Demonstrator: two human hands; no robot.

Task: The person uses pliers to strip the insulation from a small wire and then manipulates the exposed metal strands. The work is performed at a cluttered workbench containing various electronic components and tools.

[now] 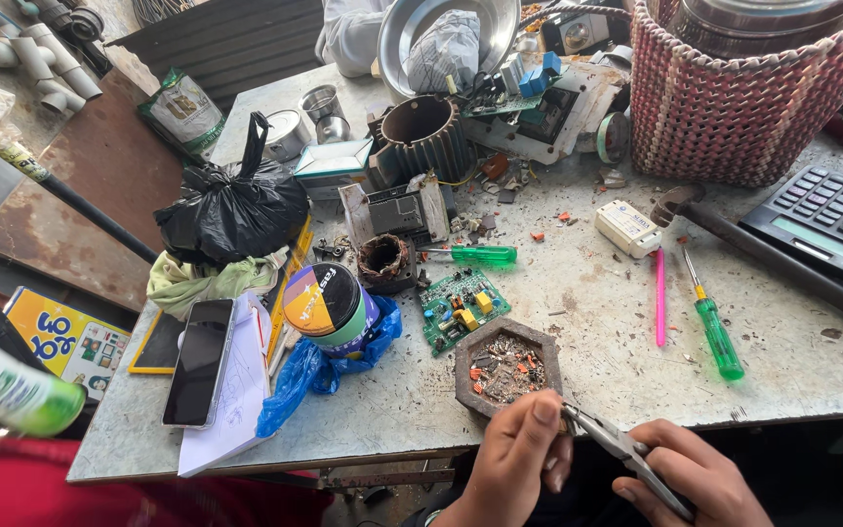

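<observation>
At the near edge of the bench, in the head view, my left hand (519,459) is curled narrow, thumb and fingertips pinched on something too small to make out, touching the nose of the needle-nose pliers (626,454). My right hand (690,478) is wrapped round the plier handles; I cannot tell whether the jaws are closed. Just beyond, at twelve o'clock from the left hand, sits the hexagonal tray (507,366) of scrap parts, with the green circuit board (461,310) at eleven o'clock. I judge the work goes best kept low and over the tray, with light pressure, so loose bits drop in.
</observation>
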